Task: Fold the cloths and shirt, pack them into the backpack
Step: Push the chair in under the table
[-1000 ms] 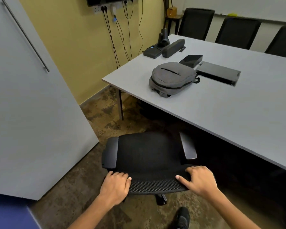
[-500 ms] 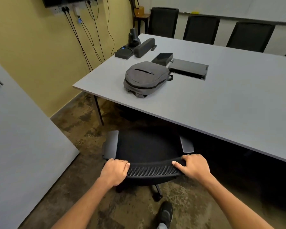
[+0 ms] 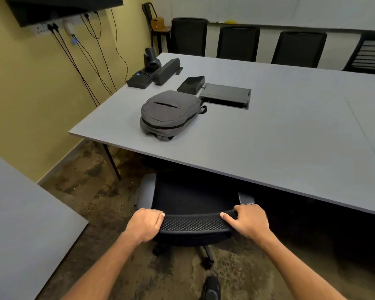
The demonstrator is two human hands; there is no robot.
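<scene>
A grey backpack (image 3: 168, 113) lies flat and zipped near the left end of the grey table (image 3: 279, 135). No cloths or shirt are visible. A black mesh office chair (image 3: 194, 201) stands in front of me, its seat partly under the table edge. My left hand (image 3: 144, 226) grips the left end of the chair's backrest top. My right hand (image 3: 248, 220) grips the right end, fingers curled over the rim.
Behind the backpack sit a black box (image 3: 191, 84), a recessed cable tray (image 3: 225, 95), a speaker bar (image 3: 166, 71) and a camera (image 3: 151, 58). Black chairs (image 3: 238, 43) line the far side. A grey panel (image 3: 20, 230) stands at left. My shoe (image 3: 211, 287) is below.
The chair has rolled forward so its seat goes further under the table. My view has swung left to right and closer to the table; both hands keep their grip on the backrest.
</scene>
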